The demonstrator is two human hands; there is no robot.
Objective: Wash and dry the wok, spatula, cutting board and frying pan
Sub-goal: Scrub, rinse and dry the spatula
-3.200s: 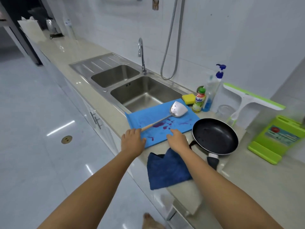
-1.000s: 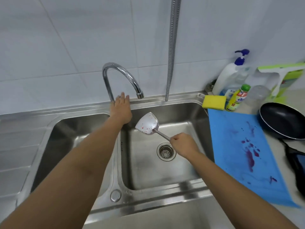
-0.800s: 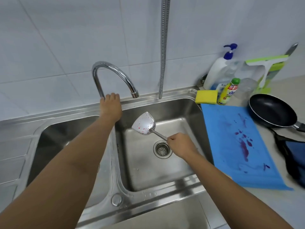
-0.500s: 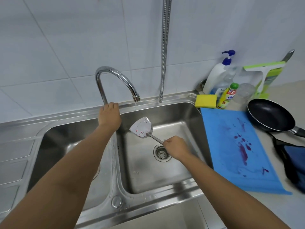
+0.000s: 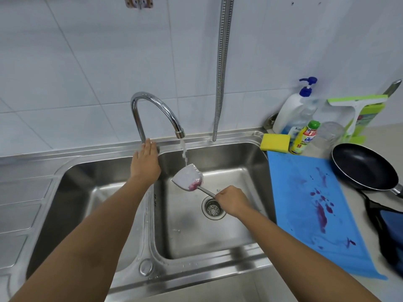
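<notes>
- Stainless-steel double sink [image 5: 196, 271]: the rinsing happens over its right basin, above the drain. Holding the work low there should contain the splash.
- Flat blue cutting board [image 5: 305, 205], stained purple, lies on the counter just right of the sink. The round black frying pan [image 5: 362, 167] sits at its far corner. No wok is in view.
- Curved chrome tap [image 5: 152, 103]: a thin stream of water [image 5: 184, 152] falls from its spout.
- Left hand [image 5: 145, 163]: fingers straight and together, resting at the tap's base; what it touches is hidden.
- Right hand [image 5: 232, 200]: fingers curled tight round the thin metal handle.
- Pale-bladed metal spatula [image 5: 188, 176]: tilted under the stream, with purple residue pooled near the neck. I judge it best to turn the blade so water strikes that patch, then flip it.
- Yellow sponge [image 5: 275, 143], by the sink's corner, is probably needed for scrubbing.
</notes>
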